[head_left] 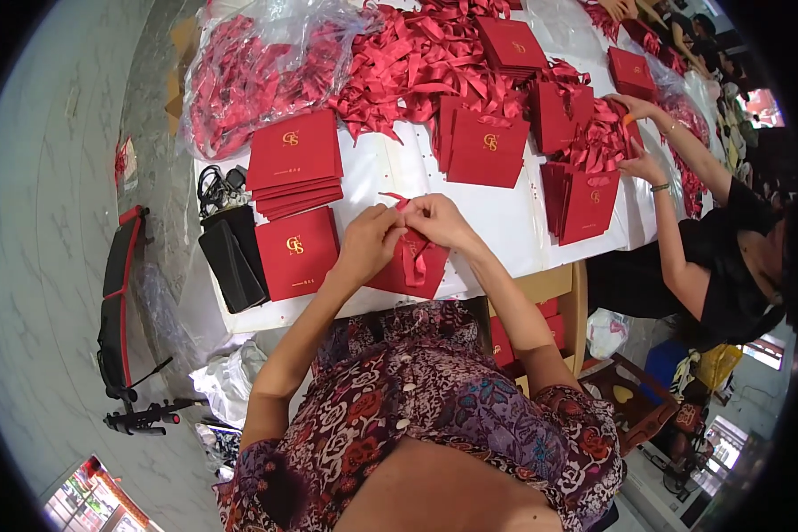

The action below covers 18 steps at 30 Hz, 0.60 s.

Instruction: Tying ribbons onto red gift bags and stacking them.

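Observation:
In front of me on the white-covered table lies a flat red gift bag (pixel 430 277), partly hidden by my hands. A red ribbon (pixel 414 263) hangs in a loop over it. My left hand (pixel 371 241) is closed, pinching the ribbon near the bag's upper edge. Right beside it, my right hand (pixel 440 220) pinches the same ribbon with thumb and fingers, and a short ribbon end sticks up between the hands. To the left of my left hand are a single red bag (pixel 298 257) with a gold emblem and, behind it, a stack of similar bags (pixel 294 155).
A heap of red ribbons (pixel 417 66) and a plastic sack of ribbons (pixel 257 89) cover the far side. More bag stacks (pixel 488 146) stand at the right, where a co-worker's hands (pixel 643 164) handle ribboned bags. Black pouches (pixel 232 262) and cables (pixel 222 188) lie at the left edge.

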Tool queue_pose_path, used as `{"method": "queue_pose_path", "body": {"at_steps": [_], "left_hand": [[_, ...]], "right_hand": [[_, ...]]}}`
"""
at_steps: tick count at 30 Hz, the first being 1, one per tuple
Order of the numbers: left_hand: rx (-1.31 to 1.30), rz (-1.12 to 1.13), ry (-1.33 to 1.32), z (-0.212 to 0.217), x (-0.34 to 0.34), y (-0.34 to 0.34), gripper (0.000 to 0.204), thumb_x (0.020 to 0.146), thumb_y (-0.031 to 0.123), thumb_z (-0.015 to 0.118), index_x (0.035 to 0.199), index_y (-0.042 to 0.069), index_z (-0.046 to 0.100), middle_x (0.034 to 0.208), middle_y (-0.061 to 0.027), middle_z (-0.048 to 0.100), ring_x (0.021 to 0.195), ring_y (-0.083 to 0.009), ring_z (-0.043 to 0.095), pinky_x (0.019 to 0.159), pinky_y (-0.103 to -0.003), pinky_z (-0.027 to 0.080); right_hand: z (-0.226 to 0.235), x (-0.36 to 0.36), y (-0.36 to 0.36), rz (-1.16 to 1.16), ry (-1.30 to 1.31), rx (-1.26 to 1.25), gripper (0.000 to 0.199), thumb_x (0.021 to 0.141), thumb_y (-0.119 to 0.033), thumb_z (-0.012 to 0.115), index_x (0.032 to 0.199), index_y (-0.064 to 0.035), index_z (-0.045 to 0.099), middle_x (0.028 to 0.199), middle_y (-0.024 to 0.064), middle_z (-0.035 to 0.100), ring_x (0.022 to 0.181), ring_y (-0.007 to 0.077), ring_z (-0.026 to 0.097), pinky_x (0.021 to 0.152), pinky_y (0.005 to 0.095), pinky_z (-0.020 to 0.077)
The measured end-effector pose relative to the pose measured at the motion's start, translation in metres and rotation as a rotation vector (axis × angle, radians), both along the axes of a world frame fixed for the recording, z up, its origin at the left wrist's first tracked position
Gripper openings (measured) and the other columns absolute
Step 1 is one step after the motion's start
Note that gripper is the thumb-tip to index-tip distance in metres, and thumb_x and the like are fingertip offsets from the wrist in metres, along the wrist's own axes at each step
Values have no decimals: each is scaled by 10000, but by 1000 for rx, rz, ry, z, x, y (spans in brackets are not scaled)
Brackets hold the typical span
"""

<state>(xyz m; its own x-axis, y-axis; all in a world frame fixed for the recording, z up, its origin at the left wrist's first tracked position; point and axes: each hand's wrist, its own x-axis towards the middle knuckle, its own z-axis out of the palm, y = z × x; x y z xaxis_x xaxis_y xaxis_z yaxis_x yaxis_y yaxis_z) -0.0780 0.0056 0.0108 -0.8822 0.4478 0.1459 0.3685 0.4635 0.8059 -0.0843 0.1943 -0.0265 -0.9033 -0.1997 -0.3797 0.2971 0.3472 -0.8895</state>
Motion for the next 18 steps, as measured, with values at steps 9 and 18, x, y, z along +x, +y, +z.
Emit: {"method": "queue_pose_path", "body": {"at_steps": [9,18], "left_hand": [[-97,140,-220,-6,3,3,160,802,107,750,891,34,640,804,-109,631,757,-266,649,675,-383,512],[-272,338,-135,-18,-15,30,194,829,184,742,943,52,657,821,-114,660,702,-274,660,643,-378,513]], "right_hand": [[30,-17,41,-342,304,269,229,882,-255,667,856,-34,721,777,132,693,695,273,669,646,362,503],[9,-3,33,-22,148,716,350,845,-331,706,769,8,664,768,203,684,732,375,679,675,474,536]]}}
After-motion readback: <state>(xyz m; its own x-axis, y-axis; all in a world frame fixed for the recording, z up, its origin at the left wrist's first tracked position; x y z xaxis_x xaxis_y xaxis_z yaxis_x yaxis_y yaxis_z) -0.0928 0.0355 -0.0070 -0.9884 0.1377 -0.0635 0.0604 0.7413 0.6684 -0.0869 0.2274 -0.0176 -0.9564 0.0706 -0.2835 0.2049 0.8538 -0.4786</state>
